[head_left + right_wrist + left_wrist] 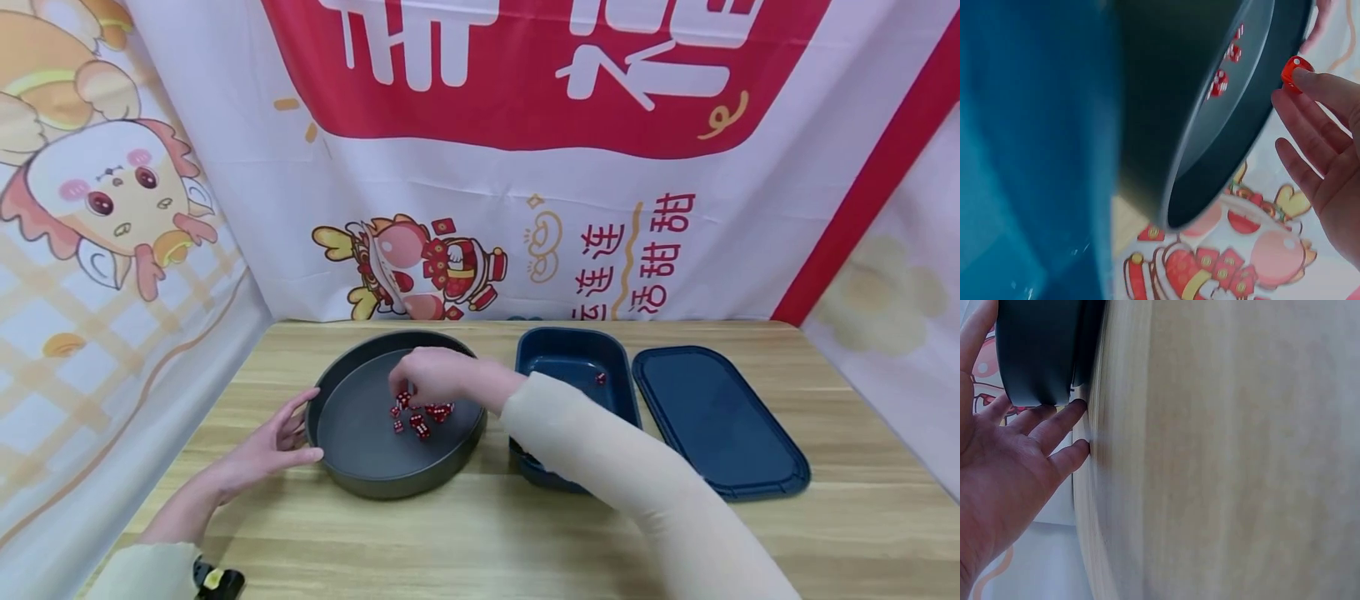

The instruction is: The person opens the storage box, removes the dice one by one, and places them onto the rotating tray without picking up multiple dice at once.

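Note:
A round dark grey pan point(360, 450) sits on the table, with several red dice point(420, 427) lying on its bottom. Over the pan, my right hand point(429, 373) pinches one red die with white dots point(1295, 72) between thumb and forefinger; the other fingers are spread in the right wrist view. My left hand point(262, 446) is at the pan's left side, thumb and fingers spread along the outer wall. From the left wrist view, its fingertips point(1076, 407) meet the lower part of the wall.
Right of the pan stands a dark blue rectangular box point(628, 390) holding a small red die point(601, 378); my right forearm crosses over it. A flat blue lid point(723, 421) lies beyond it to the right. Printed cloth point(465, 175) hangs behind the wooden table point(465, 550).

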Tool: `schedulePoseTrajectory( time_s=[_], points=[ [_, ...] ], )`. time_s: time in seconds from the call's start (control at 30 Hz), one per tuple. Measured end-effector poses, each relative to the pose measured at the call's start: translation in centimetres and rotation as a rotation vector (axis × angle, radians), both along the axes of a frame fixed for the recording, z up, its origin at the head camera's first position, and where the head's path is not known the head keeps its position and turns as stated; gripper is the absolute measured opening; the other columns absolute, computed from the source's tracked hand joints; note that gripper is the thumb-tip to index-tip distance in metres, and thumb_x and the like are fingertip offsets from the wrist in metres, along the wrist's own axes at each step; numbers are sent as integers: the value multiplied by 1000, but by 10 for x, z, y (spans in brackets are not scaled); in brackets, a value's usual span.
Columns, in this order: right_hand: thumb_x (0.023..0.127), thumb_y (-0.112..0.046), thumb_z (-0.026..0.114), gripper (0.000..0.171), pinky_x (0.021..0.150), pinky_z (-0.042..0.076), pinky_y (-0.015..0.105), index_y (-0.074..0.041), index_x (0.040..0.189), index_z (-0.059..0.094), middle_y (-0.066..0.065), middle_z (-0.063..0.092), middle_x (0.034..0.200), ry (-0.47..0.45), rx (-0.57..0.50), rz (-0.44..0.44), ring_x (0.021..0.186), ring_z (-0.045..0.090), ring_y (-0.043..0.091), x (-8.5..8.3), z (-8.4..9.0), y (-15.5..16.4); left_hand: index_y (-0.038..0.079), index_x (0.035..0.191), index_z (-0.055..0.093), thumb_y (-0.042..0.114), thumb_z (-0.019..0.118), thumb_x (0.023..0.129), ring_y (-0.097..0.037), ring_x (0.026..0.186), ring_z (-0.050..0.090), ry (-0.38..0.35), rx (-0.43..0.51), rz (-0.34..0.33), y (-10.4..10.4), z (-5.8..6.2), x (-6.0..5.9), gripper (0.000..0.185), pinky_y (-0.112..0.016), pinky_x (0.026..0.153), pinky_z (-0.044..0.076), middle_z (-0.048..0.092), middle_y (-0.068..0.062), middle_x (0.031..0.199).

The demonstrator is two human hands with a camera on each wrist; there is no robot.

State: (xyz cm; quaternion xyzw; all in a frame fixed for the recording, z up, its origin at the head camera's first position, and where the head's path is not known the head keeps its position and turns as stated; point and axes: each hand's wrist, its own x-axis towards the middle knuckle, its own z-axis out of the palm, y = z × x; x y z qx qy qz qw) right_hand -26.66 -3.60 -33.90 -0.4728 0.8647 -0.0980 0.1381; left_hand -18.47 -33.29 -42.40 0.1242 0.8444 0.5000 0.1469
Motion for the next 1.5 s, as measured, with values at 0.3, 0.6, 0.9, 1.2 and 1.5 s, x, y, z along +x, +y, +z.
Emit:
schedulePoseTrajectory(
  time_s=[0.3,0.6,0.9,1.2,1.5],
  points=[
    [91,-9,69,16,74,48,18,-19,103,73,-8,63,91,-29,62,9,81,57,7,11,-18,-32,19,157,5,17,69,92,-53,138,16,-18,-3,8,-1,0,-2,92,-63,106,21,5,-34,154],
    [89,-11,72,17,79,48,20,-22,102,74,-9,63,91,-23,109,0,84,56,7,10,-39,-37,19,157,4,16,68,92,-53,138,15,-26,6,7,-1,-1,-2,91,-63,106,21,5,-34,154],
    [88,-15,74,13,76,48,19,-22,99,75,-11,64,90,-10,70,16,83,56,5,4,-30,-27,17,157,4,16,68,92,-53,137,16,-14,4,-2,0,0,-1,91,-64,106,21,5,-35,154],
    [88,-12,73,19,82,48,19,-14,107,75,-4,67,102,-28,12,16,93,58,8,4,6,-9,18,157,3,16,67,93,-54,137,18,-7,-18,1,-1,1,-1,91,-65,105,24,6,-35,154],
    [89,-10,71,15,73,49,17,-15,103,74,-3,68,97,-91,-26,-22,83,58,9,4,18,27,18,157,3,15,67,93,-53,137,18,1,-22,-1,0,-1,0,91,-63,105,23,5,-35,154]
  ],
)
